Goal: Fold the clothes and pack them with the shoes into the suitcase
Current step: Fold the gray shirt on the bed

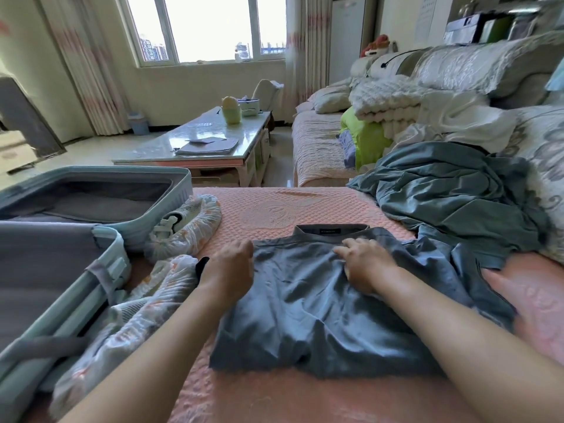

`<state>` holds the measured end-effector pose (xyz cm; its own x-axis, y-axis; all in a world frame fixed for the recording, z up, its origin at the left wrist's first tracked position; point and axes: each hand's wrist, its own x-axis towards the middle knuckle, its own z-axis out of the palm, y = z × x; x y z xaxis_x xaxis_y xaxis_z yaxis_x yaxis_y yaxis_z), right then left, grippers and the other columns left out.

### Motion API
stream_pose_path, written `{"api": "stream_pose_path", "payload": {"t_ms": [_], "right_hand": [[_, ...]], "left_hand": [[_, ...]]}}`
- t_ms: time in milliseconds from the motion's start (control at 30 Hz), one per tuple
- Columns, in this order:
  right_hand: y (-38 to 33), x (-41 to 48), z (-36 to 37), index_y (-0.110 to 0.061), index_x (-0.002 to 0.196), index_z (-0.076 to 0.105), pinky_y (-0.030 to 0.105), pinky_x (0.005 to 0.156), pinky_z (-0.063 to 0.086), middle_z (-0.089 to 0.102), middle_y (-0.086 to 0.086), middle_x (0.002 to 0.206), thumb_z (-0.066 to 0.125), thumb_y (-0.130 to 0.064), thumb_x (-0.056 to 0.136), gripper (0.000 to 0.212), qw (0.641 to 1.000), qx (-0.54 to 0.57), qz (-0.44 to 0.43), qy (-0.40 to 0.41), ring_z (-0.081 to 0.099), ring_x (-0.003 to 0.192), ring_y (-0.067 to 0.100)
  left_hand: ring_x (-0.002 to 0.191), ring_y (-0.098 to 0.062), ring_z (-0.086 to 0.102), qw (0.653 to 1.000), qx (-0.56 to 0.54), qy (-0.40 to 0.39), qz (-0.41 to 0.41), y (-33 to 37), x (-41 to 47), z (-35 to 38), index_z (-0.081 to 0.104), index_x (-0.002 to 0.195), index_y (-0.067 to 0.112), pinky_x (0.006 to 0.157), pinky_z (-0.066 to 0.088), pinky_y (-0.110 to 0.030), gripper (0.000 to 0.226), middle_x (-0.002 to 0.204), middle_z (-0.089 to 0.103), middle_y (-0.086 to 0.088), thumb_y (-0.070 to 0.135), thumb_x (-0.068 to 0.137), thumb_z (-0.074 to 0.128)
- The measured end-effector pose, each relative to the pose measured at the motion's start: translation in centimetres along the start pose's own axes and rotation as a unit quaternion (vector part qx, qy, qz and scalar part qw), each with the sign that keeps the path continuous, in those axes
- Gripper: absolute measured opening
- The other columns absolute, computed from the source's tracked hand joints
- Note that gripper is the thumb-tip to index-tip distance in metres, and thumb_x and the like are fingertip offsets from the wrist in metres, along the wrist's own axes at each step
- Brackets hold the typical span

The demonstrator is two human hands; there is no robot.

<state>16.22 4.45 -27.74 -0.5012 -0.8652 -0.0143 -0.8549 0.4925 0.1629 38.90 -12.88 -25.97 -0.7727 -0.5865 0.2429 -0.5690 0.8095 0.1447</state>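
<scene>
Right hand (366,267) pressed flat on a grey collared shirt (305,315) mid-fold on the bed (274,206), left hand (229,270) at its edge, grip unclear. The covered shoes (183,230), a heaped teal garment (451,190) and the open suitcase (183,181) wait unpacked.

Bright window (210,25), pink curtains (82,65) — glass coffee table (210,141), sofa (320,141) (cluttered).

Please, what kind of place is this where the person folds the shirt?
Most likely a home living room: a long sofa with cushions and blankets, a low coffee table, and a curtained window.
</scene>
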Motion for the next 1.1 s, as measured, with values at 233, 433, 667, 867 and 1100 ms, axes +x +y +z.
{"api": "stream_pose_path", "payload": {"t_ms": [233, 433, 667, 867, 1100], "right_hand": [[-6.2, -8.3, -0.9, -0.029, 0.131, 0.061, 0.034, 0.097, 0.045, 0.052, -0.001, 0.121, 0.047, -0.043, 0.099, 0.037, 0.980, 0.164, -0.103, 0.043, 0.057, 0.113, 0.022], [-7.7, -14.1, -1.8, -0.035, 0.153, 0.034, 0.034, 0.104, 0.040, 0.043, 0.000, 0.126, 0.048, -0.056, 0.084, 0.073, 0.986, 0.089, -0.137, -0.030, 0.050, 0.115, 0.022], [-7.8, -16.1, -2.1, -0.040, 0.155, 0.027, 0.032, 0.108, 0.036, 0.034, -0.006, 0.139, 0.053, -0.026, 0.081, 0.080, 0.985, 0.114, -0.099, -0.083, 0.045, 0.126, 0.022], [-7.2, -16.4, -1.8, -0.047, 0.152, 0.029, 0.034, 0.117, 0.026, 0.029, -0.009, 0.151, 0.056, -0.035, 0.075, 0.082, 0.979, 0.127, -0.112, -0.110, 0.030, 0.139, 0.020], [-6.0, -17.2, -2.0, -0.044, 0.158, -0.001, 0.053, 0.124, -0.002, -0.016, 0.002, 0.167, 0.054, -0.003, 0.086, 0.100, 0.986, 0.038, -0.046, -0.158, -0.015, 0.154, 0.022]], "left_hand": [[0.111, -0.031, 0.058, 0.984, -0.077, -0.043, -0.154, 0.5, -7.9, -1.0, 0.055, 0.111, 0.010, 0.086, 0.044, -0.036, 0.038, 0.120, 0.062, -0.014, 0.044, 0.098, 0.043], [0.097, -0.029, 0.064, 0.962, -0.170, -0.039, -0.210, 0.7, -12.1, -1.7, 0.063, 0.089, 0.018, 0.078, 0.047, -0.031, 0.024, 0.099, 0.070, -0.009, 0.038, 0.093, 0.052], [0.108, -0.036, 0.062, 0.978, -0.062, -0.047, -0.194, -0.5, -11.7, -3.7, 0.048, 0.108, 0.013, 0.082, 0.043, -0.040, 0.014, 0.118, 0.065, -0.018, 0.016, 0.102, 0.036], [0.122, -0.029, 0.047, 0.988, 0.081, -0.086, -0.098, 0.7, -11.9, -3.7, 0.029, 0.141, 0.020, 0.100, 0.041, -0.041, 0.056, 0.136, 0.043, -0.010, 0.010, 0.091, 0.052], [0.142, -0.022, 0.018, 0.952, 0.006, -0.288, 0.104, 2.6, -12.6, -0.8, 0.033, 0.142, 0.048, 0.114, 0.029, -0.049, 0.077, 0.152, 0.023, 0.006, 0.033, 0.073, 0.063]]}}
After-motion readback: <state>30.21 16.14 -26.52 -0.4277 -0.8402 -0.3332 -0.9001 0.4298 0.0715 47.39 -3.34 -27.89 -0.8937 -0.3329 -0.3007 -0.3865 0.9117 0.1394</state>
